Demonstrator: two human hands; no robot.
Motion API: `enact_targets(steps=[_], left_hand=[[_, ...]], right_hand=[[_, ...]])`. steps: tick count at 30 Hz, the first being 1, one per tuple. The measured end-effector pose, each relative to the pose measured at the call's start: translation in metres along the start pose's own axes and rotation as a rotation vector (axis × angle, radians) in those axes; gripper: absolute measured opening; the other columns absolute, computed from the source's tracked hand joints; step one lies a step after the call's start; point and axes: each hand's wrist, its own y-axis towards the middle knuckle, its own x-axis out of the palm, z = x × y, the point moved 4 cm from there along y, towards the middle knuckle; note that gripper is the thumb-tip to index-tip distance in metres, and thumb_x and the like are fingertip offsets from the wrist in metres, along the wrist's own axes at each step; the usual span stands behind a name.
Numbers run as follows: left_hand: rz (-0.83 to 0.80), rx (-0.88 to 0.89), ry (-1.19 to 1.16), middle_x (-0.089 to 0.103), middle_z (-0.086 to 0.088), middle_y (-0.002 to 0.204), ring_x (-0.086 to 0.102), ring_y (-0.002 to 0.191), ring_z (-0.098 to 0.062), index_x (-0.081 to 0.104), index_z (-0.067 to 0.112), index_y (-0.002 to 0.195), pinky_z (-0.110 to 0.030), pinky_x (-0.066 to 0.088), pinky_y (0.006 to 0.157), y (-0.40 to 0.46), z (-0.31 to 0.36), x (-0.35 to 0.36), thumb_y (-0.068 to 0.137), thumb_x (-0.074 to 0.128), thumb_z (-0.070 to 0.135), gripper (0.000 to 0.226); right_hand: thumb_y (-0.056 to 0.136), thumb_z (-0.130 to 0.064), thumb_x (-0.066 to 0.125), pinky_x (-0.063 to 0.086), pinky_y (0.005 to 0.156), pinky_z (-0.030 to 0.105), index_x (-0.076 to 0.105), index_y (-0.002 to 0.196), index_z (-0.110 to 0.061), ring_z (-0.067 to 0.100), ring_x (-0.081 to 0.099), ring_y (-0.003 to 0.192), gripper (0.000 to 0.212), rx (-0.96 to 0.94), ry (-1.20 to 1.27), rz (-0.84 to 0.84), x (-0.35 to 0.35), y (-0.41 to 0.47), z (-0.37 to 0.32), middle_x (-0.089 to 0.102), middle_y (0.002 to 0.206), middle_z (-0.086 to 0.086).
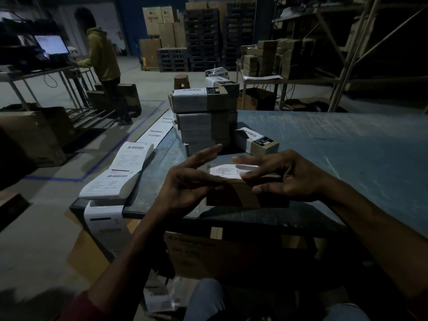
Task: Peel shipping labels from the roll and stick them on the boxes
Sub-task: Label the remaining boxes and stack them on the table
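A small brown box (234,195) lies on the blue table (347,147) near its front edge, with a white shipping label (225,171) on its top. My left hand (185,184) is at the box's left end, fingers straight and spread over the label's left side. My right hand (284,176) lies over the box's right end, fingers extended and pressing on the label. A strip of labels (120,170) runs along the table's left edge and hangs over the front corner. Behind the box rises a stack of labelled boxes (203,117).
One labelled box (257,141) lies tilted to the right of the stack. A large carton (220,253) sits under the table. A person in a yellow hoodie (102,56) stands at a desk with a monitor far left. Cartons, pallets and shelving fill the back.
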Motion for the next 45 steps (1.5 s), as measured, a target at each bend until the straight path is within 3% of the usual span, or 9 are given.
enact_targets(steps=[5,9,13,17,21,25,30,35,45], left_hand=[[0.385,-0.528,-0.430,0.066,0.002,0.139,0.060,0.134,-0.021,0.074,0.030,0.125,-0.053,0.059,0.094,-0.002,-0.007,-0.010,0.085,0.083,0.041,0.043],[0.151,-0.869,-0.416,0.074,-0.007,0.124,0.070,0.118,-0.028,0.059,0.025,0.140,-0.053,0.062,0.089,0.004,-0.010,0.010,0.069,0.085,0.043,0.078],[0.153,-0.812,-0.523,0.079,-0.010,0.111,0.077,0.104,-0.029,0.072,0.014,0.122,-0.049,0.060,0.095,0.008,-0.004,0.024,0.081,0.083,0.014,0.042],[0.271,-0.707,-0.516,0.077,-0.009,0.119,0.075,0.110,-0.028,0.069,0.012,0.126,-0.043,0.063,0.090,0.001,-0.018,0.022,0.061,0.091,0.003,0.069],[0.218,-0.554,-0.343,0.072,0.001,0.131,0.070,0.120,-0.019,0.062,0.015,0.136,-0.047,0.061,0.094,-0.005,-0.023,0.020,0.054,0.094,-0.001,0.089],[0.143,-0.437,-0.288,0.066,0.004,0.139,0.062,0.131,-0.016,0.056,0.018,0.139,-0.043,0.061,0.097,-0.005,-0.022,0.026,0.059,0.092,-0.009,0.092],[-0.003,-0.509,-0.286,0.065,0.001,0.137,0.062,0.130,-0.015,0.053,0.031,0.140,-0.050,0.059,0.099,-0.003,-0.030,0.028,0.062,0.095,-0.004,0.095],[0.053,-0.511,-0.320,0.072,0.000,0.127,0.068,0.121,-0.021,0.064,0.029,0.130,-0.052,0.060,0.096,0.006,-0.026,0.027,0.069,0.097,0.021,0.069],[0.304,-0.342,-0.147,0.073,0.008,0.121,0.070,0.116,-0.013,0.070,0.022,0.116,-0.037,0.062,0.093,0.002,-0.023,0.040,0.069,0.094,0.027,0.053]], right_hand=[[0.084,-0.018,0.084,0.058,0.092,0.038,0.077,0.120,-0.024,0.014,0.066,0.124,0.037,-0.254,-0.546,0.205,0.002,-0.010,-0.010,0.057,0.151,-0.008],[0.103,-0.024,0.064,0.053,0.092,0.044,0.076,0.124,-0.020,0.030,0.063,0.130,0.024,-0.545,-0.976,0.315,0.025,-0.014,-0.016,0.057,0.150,0.007],[0.105,-0.017,0.062,0.049,0.099,0.044,0.062,0.143,-0.017,0.030,0.057,0.137,0.038,-0.566,-1.048,0.354,0.039,-0.021,-0.017,0.052,0.154,0.013],[0.091,-0.040,0.080,0.047,0.105,0.047,0.045,0.152,-0.016,0.028,0.053,0.140,0.075,-0.355,-0.816,0.335,0.031,-0.026,-0.011,0.042,0.162,0.014],[0.070,-0.073,0.080,0.035,0.105,0.007,0.033,0.160,-0.032,-0.003,0.033,0.145,0.109,0.129,-0.281,0.389,0.004,-0.019,0.000,0.029,0.165,-0.014],[0.054,-0.078,0.087,0.045,0.115,0.045,0.044,0.151,-0.043,0.008,0.053,0.137,0.112,0.457,0.150,0.224,-0.003,-0.013,0.033,0.058,0.147,-0.012],[0.059,-0.028,0.100,0.061,0.096,0.042,0.074,0.120,-0.026,0.008,0.073,0.107,0.066,0.402,0.181,0.249,0.000,-0.015,0.033,0.078,0.112,-0.010],[0.042,-0.057,0.097,0.055,0.103,0.028,0.073,0.126,-0.030,-0.001,0.065,0.117,0.091,0.367,-0.087,0.363,0.002,-0.014,0.040,0.072,0.123,-0.014],[0.061,-0.037,0.100,0.047,0.093,0.007,0.068,0.134,-0.025,-0.002,0.058,0.107,0.081,0.227,-0.273,0.336,0.012,-0.008,0.025,0.060,0.120,-0.012]])
